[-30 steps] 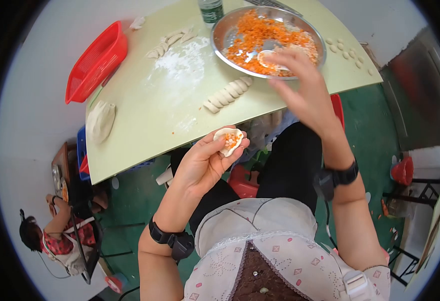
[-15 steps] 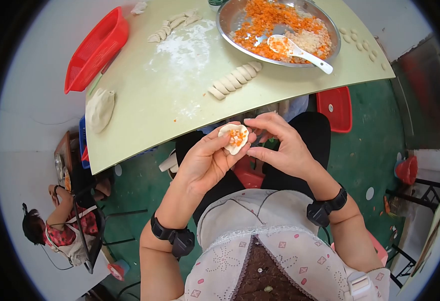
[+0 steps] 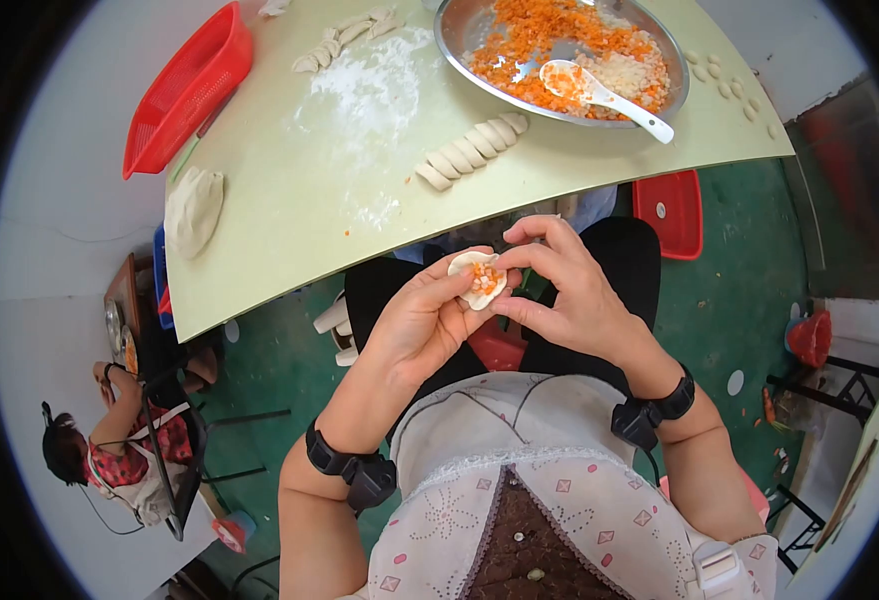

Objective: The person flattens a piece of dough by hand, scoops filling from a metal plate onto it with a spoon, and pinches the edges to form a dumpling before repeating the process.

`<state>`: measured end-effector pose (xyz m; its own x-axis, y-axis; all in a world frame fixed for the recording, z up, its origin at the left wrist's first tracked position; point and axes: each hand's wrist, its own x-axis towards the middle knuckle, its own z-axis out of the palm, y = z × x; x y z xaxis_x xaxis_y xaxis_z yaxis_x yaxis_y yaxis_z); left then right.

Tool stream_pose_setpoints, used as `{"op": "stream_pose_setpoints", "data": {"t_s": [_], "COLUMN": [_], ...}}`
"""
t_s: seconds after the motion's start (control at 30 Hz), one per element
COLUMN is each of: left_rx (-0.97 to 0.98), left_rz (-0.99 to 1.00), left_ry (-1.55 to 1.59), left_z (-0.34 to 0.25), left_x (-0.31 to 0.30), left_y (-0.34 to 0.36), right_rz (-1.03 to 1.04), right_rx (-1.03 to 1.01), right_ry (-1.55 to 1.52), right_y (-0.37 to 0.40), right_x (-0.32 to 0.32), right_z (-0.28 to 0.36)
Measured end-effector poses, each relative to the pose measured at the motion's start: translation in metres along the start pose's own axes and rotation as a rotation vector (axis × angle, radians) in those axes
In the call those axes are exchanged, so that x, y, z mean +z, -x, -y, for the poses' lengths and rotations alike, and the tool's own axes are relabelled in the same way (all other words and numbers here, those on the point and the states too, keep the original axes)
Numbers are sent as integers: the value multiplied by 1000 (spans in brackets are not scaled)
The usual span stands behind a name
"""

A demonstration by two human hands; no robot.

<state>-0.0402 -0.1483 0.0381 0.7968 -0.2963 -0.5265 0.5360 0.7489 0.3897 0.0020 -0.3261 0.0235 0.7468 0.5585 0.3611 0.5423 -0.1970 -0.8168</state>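
Note:
A small round dough wrapper (image 3: 494, 296) with orange and white filling (image 3: 484, 278) lies in my left hand (image 3: 421, 312), whose thumb presses at its left side. The thumb and index finger of my right hand (image 3: 569, 290) touch its right rim; its other fingers are raised. Beyond them on the table (image 3: 289, 230) lies a row of cut dough pieces (image 3: 471, 151). A wide metal bowl (image 3: 449, 48) of orange and pale chopped filling holds a white spoon (image 3: 614, 98).
A red basket (image 3: 184, 90) and a dough lump (image 3: 195, 212) are at the table's left. Flour (image 3: 369, 95) and more dough pieces (image 3: 344, 40) lie farther back, small discs (image 3: 724, 90) at right. Another person (image 3: 124, 450) sits lower left. A red tub (image 3: 671, 215) is below.
Both hands and the wrapper have shifted slightly right. My right index finger has come down to the wrapper's rim, where it was apart before. The view has tilted a little.

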Motion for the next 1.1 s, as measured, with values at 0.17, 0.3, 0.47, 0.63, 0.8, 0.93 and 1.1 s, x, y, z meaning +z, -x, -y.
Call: {"op": "stream_pose_setpoints", "data": {"t_s": [0.17, 0.3, 0.47, 0.63, 0.8, 0.93, 1.1], "left_rx": [1, 2, -7, -18, -25, -30, -43], "left_rz": [-7, -6, -37, -13, -9, -22, -6], "left_ry": [11, 18, 11, 15, 24, 27, 34], "left_z": [2, 2, 2, 4, 5, 4, 5], "left_x": [-4, -4, -1, -2, -2, -2, -3], "left_y": [-3, -3, -2, -4, -4, -2, -2], "right_rz": [60, 34, -9, 24, 28, 37, 85], "right_rx": [51, 153, 111, 86, 126, 118, 69], "right_ry": [-81, -273, -108, -95, -202, -170, -155], "right_y": [3, 6, 6, 6, 7, 8, 9], "right_x": [1, 3, 2, 2, 2, -4, -2], "right_z": [0, 0, -3, -1, -2, -3, -4]}}
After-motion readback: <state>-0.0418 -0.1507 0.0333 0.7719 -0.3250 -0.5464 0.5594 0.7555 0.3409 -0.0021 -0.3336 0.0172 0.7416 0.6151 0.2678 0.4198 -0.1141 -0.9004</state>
